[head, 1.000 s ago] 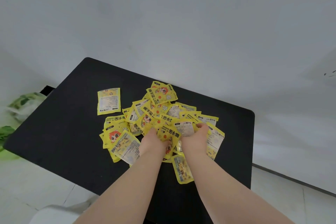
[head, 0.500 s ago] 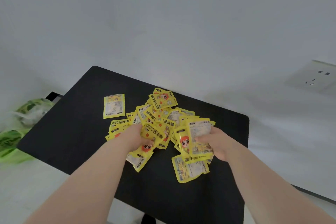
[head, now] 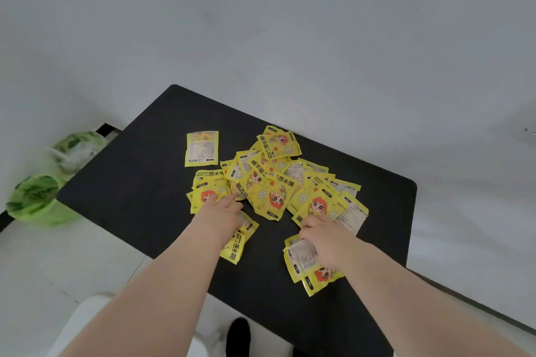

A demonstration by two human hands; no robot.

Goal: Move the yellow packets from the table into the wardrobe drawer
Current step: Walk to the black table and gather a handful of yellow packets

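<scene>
Bench (head: 139, 182) — black top, rounded corners, set against a pale wall.
Yellow packets (head: 269, 191) — a loose overlapping heap at mid-bench, some face up with a red-haired cartoon figure, some showing printed backs.
Single packet (head: 201, 149) — lies flat, apart from the heap, to its far left.
Left hand (head: 224, 213) — palm down on the heap's near-left edge, fingers pressed onto packets; whether they grip any, cannot tell.
Right hand (head: 327, 240) — fingers curled over a small bunch of packets (head: 301, 262) at the near-right edge, seemingly gripping them.
Green bags (head: 34, 197) — on the floor, left of the bench.
</scene>
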